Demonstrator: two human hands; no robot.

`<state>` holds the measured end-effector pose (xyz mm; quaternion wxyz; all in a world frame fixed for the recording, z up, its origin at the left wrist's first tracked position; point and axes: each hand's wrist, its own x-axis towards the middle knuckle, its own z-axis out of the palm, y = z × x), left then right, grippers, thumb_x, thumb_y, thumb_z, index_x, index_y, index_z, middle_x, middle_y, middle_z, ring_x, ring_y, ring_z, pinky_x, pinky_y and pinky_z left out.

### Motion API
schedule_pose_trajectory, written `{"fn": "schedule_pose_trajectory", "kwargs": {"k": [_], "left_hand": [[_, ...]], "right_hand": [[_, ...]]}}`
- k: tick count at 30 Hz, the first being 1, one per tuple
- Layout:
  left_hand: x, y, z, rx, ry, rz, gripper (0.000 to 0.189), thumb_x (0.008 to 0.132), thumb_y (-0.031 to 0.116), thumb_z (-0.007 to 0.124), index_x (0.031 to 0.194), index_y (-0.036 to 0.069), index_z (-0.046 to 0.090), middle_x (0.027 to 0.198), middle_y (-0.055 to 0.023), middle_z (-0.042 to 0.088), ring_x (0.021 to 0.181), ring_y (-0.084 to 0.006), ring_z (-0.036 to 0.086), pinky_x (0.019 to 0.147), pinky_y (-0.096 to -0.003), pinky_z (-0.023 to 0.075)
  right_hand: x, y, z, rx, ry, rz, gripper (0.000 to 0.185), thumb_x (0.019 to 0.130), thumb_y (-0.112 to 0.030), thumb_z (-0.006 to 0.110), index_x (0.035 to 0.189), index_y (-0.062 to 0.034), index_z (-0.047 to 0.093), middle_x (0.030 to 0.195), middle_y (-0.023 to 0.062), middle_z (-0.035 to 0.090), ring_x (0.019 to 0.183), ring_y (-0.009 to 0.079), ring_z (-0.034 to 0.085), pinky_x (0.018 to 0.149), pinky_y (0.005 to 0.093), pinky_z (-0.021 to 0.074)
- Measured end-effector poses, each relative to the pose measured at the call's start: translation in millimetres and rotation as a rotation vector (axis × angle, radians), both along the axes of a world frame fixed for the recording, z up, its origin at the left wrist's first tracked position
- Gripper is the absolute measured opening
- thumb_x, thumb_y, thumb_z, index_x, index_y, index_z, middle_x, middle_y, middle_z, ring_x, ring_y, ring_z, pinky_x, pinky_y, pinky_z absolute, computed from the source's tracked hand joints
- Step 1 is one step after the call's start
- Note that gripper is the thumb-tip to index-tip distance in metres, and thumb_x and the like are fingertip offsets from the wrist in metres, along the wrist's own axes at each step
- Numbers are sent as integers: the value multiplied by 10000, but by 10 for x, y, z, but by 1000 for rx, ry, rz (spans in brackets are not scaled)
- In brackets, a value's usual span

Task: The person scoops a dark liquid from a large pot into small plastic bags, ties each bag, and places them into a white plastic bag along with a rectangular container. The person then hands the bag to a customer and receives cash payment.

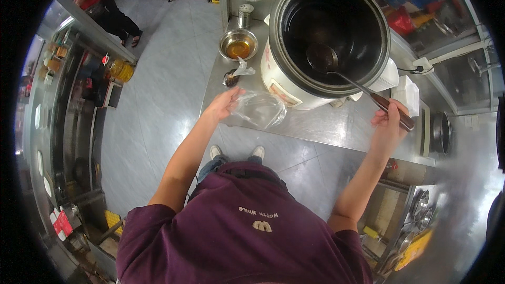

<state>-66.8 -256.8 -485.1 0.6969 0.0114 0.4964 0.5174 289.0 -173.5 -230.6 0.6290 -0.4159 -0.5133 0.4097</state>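
Note:
My left hand (225,103) grips the edge of a clear plastic bag (258,107), which bulges to the right over the steel table. In my right hand (391,120) is the brown handle of a metal ladle (351,81). The ladle's bowl (322,58) hangs inside the dark pot of a large white electric cooker (272,63). How much liquid the pot holds is hard to tell. A small tied plastic bag with dark contents (231,78) lies just beyond my left hand. Behind it stands a steel bowl (238,49) with amber liquid.
A metal shaker (245,15) stands behind the bowl. White foam boxes (406,94) are stacked right of the cooker, near a wall socket (424,66). An oil bottle (120,70) is on the left. Another person (94,0) stands at the far left. Steel table (335,128) ends before me.

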Motion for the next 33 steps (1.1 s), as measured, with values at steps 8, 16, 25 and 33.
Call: {"fn": "schedule_pose_trajectory", "kwargs": {"k": [8,16,25,33], "left_hand": [[70,81,64,-73,39,53,219,957,290,505,968,115,637,609,98,408,455,-47,258,387,-211,211],[39,77,69,-46,72,-24,258,973,292,464,1010,92,624,592,96,376,463,-39,277,392,-200,223],[31,104,41,-13,-55,-40,290,986,310,435,1028,92,622,582,93,318,467,-45,252,391,-191,188],[52,168,-131,-14,-28,44,291,985,323,440,1032,107,628,606,88,309,482,-46,246,414,-193,203]], "right_hand": [[17,-235,130,-13,48,81,160,871,-124,539,950,13,561,657,109,553,404,153,465,364,251,372],[-23,-526,-291,-201,143,285,137,867,-84,553,969,7,553,803,108,567,485,158,533,399,265,435],[-512,-863,-1128,-411,-108,391,157,812,-52,667,959,-12,629,734,63,613,552,99,552,479,231,449],[-763,-1090,-1357,306,-861,557,172,733,-26,683,893,-88,667,777,84,551,647,198,582,565,284,476]]}}
